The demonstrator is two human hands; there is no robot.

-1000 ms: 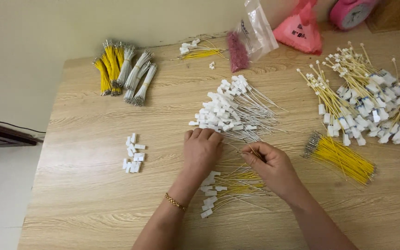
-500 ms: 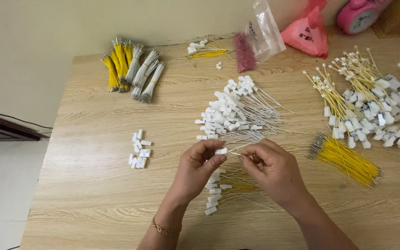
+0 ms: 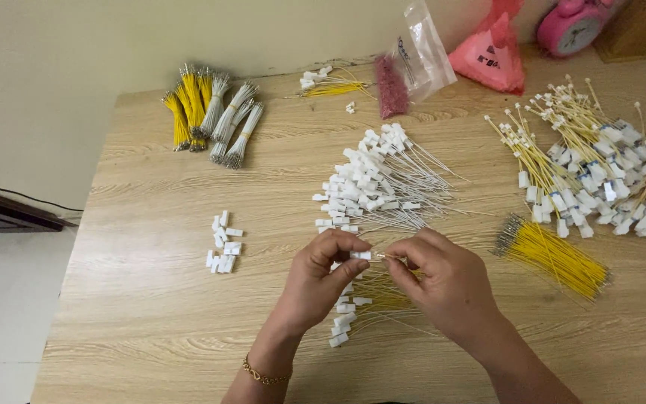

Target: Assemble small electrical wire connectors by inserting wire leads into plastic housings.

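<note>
Left hand (image 3: 323, 273) and right hand (image 3: 446, 280) meet just above the near middle of the desk (image 3: 151, 314). The left grip is pinched shut on a small white plug (image 3: 360, 255), held between thumb and fingertips at the hand's 3 o'clock. The right grip is closed on a thin yellow wire (image 3: 392, 259), whose metal tip points toward the plug at the right hand's 9 o'clock; tip and plug are just beside each other, contact not discernible. Beneath the hands lies a small heap of finished wires (image 3: 353, 310). At 12 o'clock from the hands sits a pile of white-wired plugs (image 3: 379, 183). At 3 o'clock lies a bundle of bare yellow wires (image 3: 555, 256). At 9 o'clock, well apart, rests a cluster of loose plugs (image 3: 222, 243).
</note>
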